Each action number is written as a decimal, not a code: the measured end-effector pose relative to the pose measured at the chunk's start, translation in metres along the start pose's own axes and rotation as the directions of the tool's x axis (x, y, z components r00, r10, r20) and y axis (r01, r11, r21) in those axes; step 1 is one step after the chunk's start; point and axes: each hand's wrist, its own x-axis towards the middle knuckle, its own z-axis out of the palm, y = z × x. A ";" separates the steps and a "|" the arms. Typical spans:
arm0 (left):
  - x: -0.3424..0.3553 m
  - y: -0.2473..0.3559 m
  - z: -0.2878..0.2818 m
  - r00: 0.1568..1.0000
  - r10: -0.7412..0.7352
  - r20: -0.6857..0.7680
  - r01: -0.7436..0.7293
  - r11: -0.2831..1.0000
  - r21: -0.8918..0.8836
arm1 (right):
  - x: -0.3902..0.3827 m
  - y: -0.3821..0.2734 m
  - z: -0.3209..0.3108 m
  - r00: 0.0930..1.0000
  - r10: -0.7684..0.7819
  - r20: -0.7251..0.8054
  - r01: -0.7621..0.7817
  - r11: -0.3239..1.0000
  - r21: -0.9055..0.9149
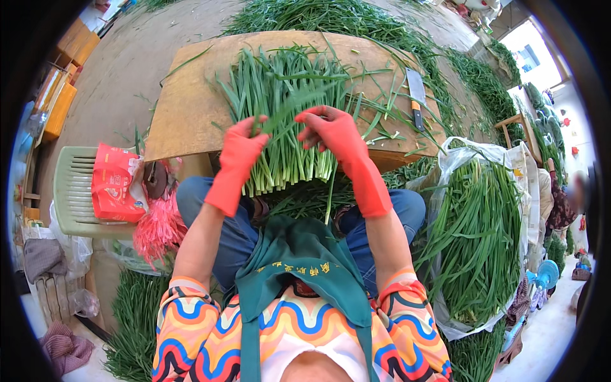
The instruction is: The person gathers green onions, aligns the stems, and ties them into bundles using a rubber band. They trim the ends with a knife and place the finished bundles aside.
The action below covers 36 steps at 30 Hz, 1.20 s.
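A thick row of garlic chives [280, 83] lies on the wooden board in front of me, its pale cut ends hanging over the near edge. Both my hands wear red rubber gloves. At the left side of the row, my left hand [240, 149] is closed on a few garlic chive leaves, blurred where they stretch rightward. Over the right side, my right hand [334, 130] has curved fingers held apart, with nothing visible gripped. One loose stalk [330, 197] hangs below it; whether it touches the glove is unclear.
A cleaver [415, 95] with a black handle lies on the right of the wooden board [184, 95], among scraps. An open plastic bag of chives [477, 235] stands at right. A green plastic chair [70, 191] at left holds a red bag [118, 184] and pink plastic strips [159, 226].
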 end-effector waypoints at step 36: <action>0.004 -0.005 0.042 0.925 -0.318 0.207 0.363 0.584 -0.726 | 0.016 0.031 -0.021 0.996 0.085 -0.001 -0.085 0.995 -0.055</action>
